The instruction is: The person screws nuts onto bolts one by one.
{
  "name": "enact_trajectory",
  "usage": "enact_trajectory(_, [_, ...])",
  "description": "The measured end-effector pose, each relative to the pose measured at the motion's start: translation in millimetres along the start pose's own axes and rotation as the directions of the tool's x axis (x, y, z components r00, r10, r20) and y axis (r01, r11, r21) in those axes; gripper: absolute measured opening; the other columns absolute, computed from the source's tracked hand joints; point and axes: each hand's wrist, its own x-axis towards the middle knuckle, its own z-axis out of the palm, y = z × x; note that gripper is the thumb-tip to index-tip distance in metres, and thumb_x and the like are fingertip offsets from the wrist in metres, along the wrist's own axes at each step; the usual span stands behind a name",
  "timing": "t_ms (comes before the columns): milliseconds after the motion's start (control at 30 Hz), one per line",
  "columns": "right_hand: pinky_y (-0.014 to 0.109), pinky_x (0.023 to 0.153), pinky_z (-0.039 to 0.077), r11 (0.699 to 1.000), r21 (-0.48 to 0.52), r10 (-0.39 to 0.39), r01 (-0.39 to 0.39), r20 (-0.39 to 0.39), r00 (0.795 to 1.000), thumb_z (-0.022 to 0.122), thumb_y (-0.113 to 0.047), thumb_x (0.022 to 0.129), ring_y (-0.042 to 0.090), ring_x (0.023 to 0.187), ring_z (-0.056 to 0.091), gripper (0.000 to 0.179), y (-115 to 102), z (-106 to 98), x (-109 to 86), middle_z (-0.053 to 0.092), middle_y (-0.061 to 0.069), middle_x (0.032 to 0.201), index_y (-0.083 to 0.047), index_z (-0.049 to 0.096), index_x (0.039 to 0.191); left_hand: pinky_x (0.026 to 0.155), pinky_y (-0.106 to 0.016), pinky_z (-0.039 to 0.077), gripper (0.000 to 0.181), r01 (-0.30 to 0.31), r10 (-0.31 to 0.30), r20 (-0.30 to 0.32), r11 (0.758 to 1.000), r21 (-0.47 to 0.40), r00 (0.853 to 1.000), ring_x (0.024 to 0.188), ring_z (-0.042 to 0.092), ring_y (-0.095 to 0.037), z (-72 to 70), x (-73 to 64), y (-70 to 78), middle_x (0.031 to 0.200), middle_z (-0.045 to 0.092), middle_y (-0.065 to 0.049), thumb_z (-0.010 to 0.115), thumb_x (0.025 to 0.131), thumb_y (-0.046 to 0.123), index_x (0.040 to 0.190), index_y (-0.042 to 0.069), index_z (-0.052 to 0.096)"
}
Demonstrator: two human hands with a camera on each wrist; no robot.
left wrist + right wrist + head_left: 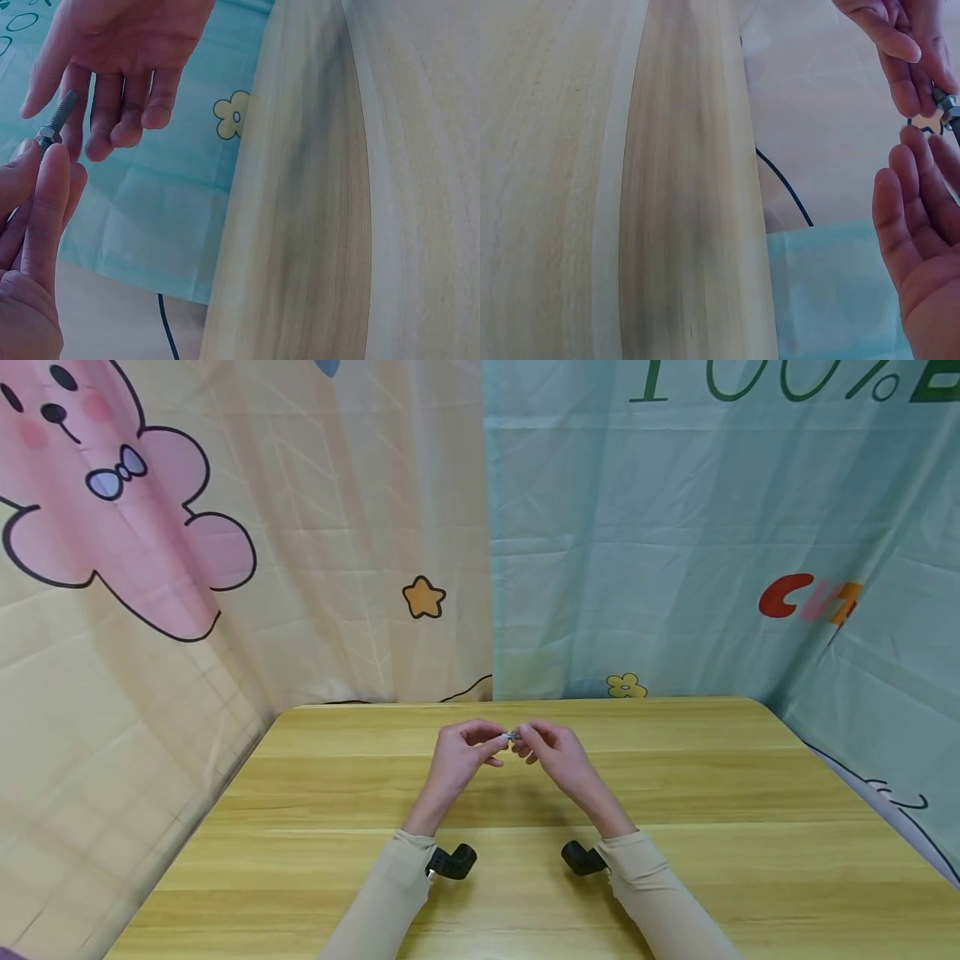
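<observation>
A small metal bolt [64,107] with a threaded shank carries a hex nut [48,135]. My left hand [462,755] pinches it between thumb and fingertips near the nut, and those fingers cover its other end. The threaded end points toward my right hand [558,758]. In the left wrist view the right thumb stands apart from the bolt, and the index finger is close by the threaded tip; whether it touches cannot be told. The other right fingers are loosely extended. Both hands are above the far middle part of the table.
A wood-grain table [300,860] lies under the hands. Printed curtains [637,543] hang behind it and at both sides. Each wrist wears a black camera mount [452,862]. A dark cable [784,184] runs beyond the table edge.
</observation>
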Motion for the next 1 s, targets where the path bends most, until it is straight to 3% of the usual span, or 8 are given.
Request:
enact_trajectory(167, [0.041, 0.088, 0.056, 0.998, 0.017, -0.057, 0.056, 0.029, 0.998, 0.063, -0.016, 0.098, 0.028, 0.108, 0.060, 0.024, -1.4, -2.1, -1.6, 0.066, 0.007, 0.114, -0.007, 0.063, 0.120, 0.069, -0.037, 0.062, 0.018, 0.006, -0.007, -0.007, 1.000, -0.026, 1.000, 0.097, 0.062, -0.050, -1.1, 0.7, -2.1, 0.100, 0.067, -0.029, 0.069, 0.090, -0.002, 0.104, -0.014, 0.068])
enact_trajectory(333, [0.036, 0.089, 0.056, 0.995, 0.011, -0.099, 0.099, 0.052, 0.994, 0.067, -0.005, 0.094, 0.025, 0.107, 0.061, 0.021, -1.3, -2.9, -0.1, 0.065, 0.009, 0.112, -0.005, 0.065, 0.115, 0.060, -0.033, 0.062, 0.015, -0.002, 0.002, -0.013, 1.000, 0.012, 1.000, 0.089, 0.066, -0.041, -1.4, 1.2, -2.4, 0.093, 0.070, -0.023, 0.070, 0.090, 0.000, 0.101, -0.010, 0.070])
enact_trajectory(533, [0.043, 0.091, 0.056, 0.999, -0.011, -0.047, 0.048, 0.041, 0.998, 0.068, -0.014, 0.095, 0.029, 0.103, 0.063, 0.022, -0.5, -3.3, 0.2, 0.066, 0.010, 0.110, -0.004, 0.067, 0.114, 0.064, -0.038, 0.062, 0.015, -0.002, 0.002, 0.000, 1.000, 0.012, 1.000, 0.090, 0.065, -0.042, -1.2, 0.9, -1.3, 0.094, 0.069, -0.024, 0.069, 0.090, 0.000, 0.101, -0.011, 0.070])
enact_trajectory(667, [0.047, 0.085, 0.056, 0.999, -0.033, -0.001, 0.002, 0.029, 1.000, 0.065, -0.025, 0.098, 0.025, 0.088, 0.064, 0.022, -2.4, -1.6, -0.4, 0.068, 0.007, 0.094, -0.005, 0.071, 0.102, 0.066, -0.042, 0.062, 0.015, -0.002, 0.002, 0.001, 1.000, 0.017, 1.000, 0.082, 0.068, -0.027, -0.6, 0.6, -0.7, 0.095, 0.070, -0.023, 0.070, 0.090, 0.000, 0.101, -0.011, 0.070])
enact_trajectory(800, [0.041, 0.075, 0.056, 0.999, -0.030, 0.034, -0.033, 0.006, 0.999, 0.057, -0.032, 0.102, 0.025, 0.077, 0.062, 0.034, -2.5, 1.3, 0.1, 0.066, 0.008, 0.080, -0.003, 0.070, 0.089, 0.065, -0.039, 0.062, 0.015, -0.004, 0.004, 0.009, 0.999, 0.032, 1.000, 0.077, 0.067, -0.016, 0.6, 0.1, -0.4, 0.095, 0.070, -0.021, 0.070, 0.090, 0.001, 0.101, -0.010, 0.070])
enact_trajectory(867, [0.037, 0.074, 0.057, 0.999, -0.016, 0.038, -0.038, -0.006, 0.999, 0.054, -0.033, 0.103, 0.025, 0.079, 0.062, 0.036, -2.3, 1.7, 0.4, 0.066, 0.010, 0.082, -0.003, 0.069, 0.092, 0.066, -0.040, 0.062, 0.015, -0.001, 0.001, 0.008, 0.999, 0.033, 1.000, 0.079, 0.068, -0.020, 1.0, 0.0, -0.3, 0.095, 0.070, -0.022, 0.070, 0.090, 0.001, 0.101, -0.010, 0.070])
enact_trajectory(1000, [0.041, 0.081, 0.057, 1.000, 0.020, 0.012, -0.012, -0.006, 1.000, 0.055, -0.031, 0.103, 0.026, 0.092, 0.061, 0.030, -0.9, 1.0, 0.1, 0.067, 0.010, 0.101, -0.005, 0.067, 0.112, 0.067, -0.040, 0.062, 0.016, 0.005, -0.005, -0.005, 1.000, 0.011, 1.000, 0.090, 0.066, -0.041, 0.4, -0.3, -1.3, 0.096, 0.069, -0.025, 0.069, 0.091, 0.000, 0.102, -0.011, 0.069])
